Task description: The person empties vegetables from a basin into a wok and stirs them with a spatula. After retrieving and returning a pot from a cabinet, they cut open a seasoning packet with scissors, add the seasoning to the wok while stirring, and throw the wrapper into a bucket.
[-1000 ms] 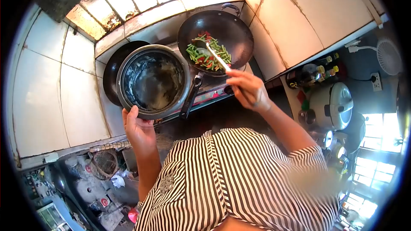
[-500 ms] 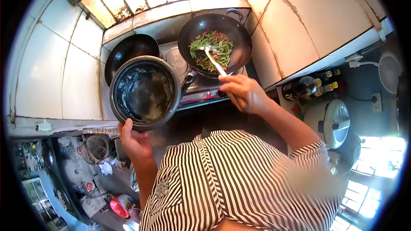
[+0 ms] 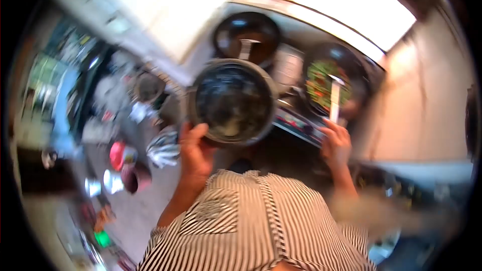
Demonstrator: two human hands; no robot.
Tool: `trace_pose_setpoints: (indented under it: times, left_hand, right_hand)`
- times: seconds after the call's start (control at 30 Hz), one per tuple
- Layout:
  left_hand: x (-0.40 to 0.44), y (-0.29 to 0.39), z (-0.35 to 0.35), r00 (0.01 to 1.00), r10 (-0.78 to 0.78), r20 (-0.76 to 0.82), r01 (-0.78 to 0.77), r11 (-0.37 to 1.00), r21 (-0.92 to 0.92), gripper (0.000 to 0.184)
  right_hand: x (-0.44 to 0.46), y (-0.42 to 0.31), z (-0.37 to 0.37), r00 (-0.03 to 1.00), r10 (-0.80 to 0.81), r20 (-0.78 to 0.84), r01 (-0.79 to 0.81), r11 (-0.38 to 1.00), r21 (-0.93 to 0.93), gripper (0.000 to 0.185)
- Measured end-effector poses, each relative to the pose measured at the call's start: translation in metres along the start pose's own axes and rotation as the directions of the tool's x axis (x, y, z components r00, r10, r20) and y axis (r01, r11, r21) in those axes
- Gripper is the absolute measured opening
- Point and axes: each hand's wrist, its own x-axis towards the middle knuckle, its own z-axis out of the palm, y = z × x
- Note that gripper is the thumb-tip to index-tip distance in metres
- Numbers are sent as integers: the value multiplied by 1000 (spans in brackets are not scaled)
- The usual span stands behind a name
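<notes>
Left fingers (image 3: 200,130) pinch a pot (image 3: 232,101) partly obscuring a pan (image 3: 227,39), right fingers (image 3: 337,131) a spatula (image 3: 335,101)

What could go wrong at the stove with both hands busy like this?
The left hand grips the pot at one side, so it might tip or slip. The right hand holds a utensil in the wok; a careless stir might flick chopped greens out.

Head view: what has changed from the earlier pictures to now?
The view has swung left. The left hand has drawn the dark pot back, uncovering more of the left wok. Nothing was let go: the right hand still holds the pale utensil over the food in the right wok.
</notes>
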Motion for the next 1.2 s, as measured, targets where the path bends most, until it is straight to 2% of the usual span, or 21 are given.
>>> trace_pose_setpoints:
  times: [0.13,0.17,0.23,0.3,0.37,0.4,0.43,0.47,0.5,0.53,0.6,0.63,0.67,0.7,0.77,0.83,0.93,1.0,1.03,1.1,1.2]
  left_hand:
    - [-4,-4,-22,994,-6,-110,1,999,-37,24]
    - [-10,-2,-26,994,-7,-107,3,999,-43,22]
    - [-22,6,-42,995,22,-97,-28,998,-64,20]
    - [-33,13,-68,991,75,-108,-87,990,-108,21]
    - [-36,16,-83,985,95,-141,-124,969,-213,24]
    - [-42,25,-104,979,120,-166,-156,961,-227,24]
    - [-47,25,-128,954,156,-257,-223,940,-259,24]
    - [-58,22,-148,924,164,-344,-272,916,-295,25]
    - [-71,29,-166,874,261,-409,-396,871,-291,22]
    - [-80,47,-170,786,260,-560,-476,833,-281,14]
    - [-116,74,-211,720,359,-594,-589,769,-249,13]
    - [-139,85,-240,674,421,-607,-638,747,-189,10]
    - [-161,89,-270,652,412,-636,-656,728,-201,10]
    - [-184,96,-298,634,489,-599,-697,697,-168,13]
    - [-230,110,-368,598,632,-492,-768,628,-127,22]
    - [-252,110,-384,519,623,-586,-795,603,-63,23]
    - [-300,132,-443,401,611,-682,-819,573,32,24]
    - [-314,139,-465,334,571,-750,-833,552,48,30]
    - [-317,139,-478,325,514,-794,-833,553,17,32]
    - [-323,133,-503,321,428,-845,-844,535,-49,36]
    - [-327,141,-544,249,252,-935,-865,493,-97,29]
  right_hand:
    - [-11,25,22,1000,5,-26,-2,994,111,35]
    - [-21,28,32,988,149,-28,-139,961,238,42]
    - [-39,39,41,988,150,-23,-146,980,139,47]
    - [-104,101,98,945,313,-97,-290,937,193,49]
    - [-162,154,161,869,495,-4,-480,844,238,54]
    - [-150,94,148,756,642,130,-655,746,118,45]
    - [-127,32,130,602,600,527,-798,474,371,32]
    - [-141,12,159,367,633,682,-881,1,474,26]
    - [-186,35,214,335,450,828,-940,97,327,27]
    - [-168,-11,214,341,308,888,-931,242,274,26]
    - [-129,-107,210,329,1,944,-803,526,279,24]
    - [-118,-152,211,357,-135,924,-678,643,356,21]
    - [-108,-187,222,302,-158,940,-725,603,334,20]
    - [-106,-222,232,242,-188,952,-772,556,306,19]
    - [-103,-284,265,240,-170,956,-732,614,293,19]
    - [-86,-318,287,193,-184,964,-722,638,266,19]
    - [-103,-406,323,209,-272,939,-615,711,342,19]
    - [-123,-430,369,70,-277,958,-568,778,266,19]
    - [-134,-442,385,93,-246,965,-313,913,263,17]
    - [-154,-459,418,60,-217,974,-63,973,221,16]
    - [-183,-474,465,-32,-129,991,-32,991,128,14]
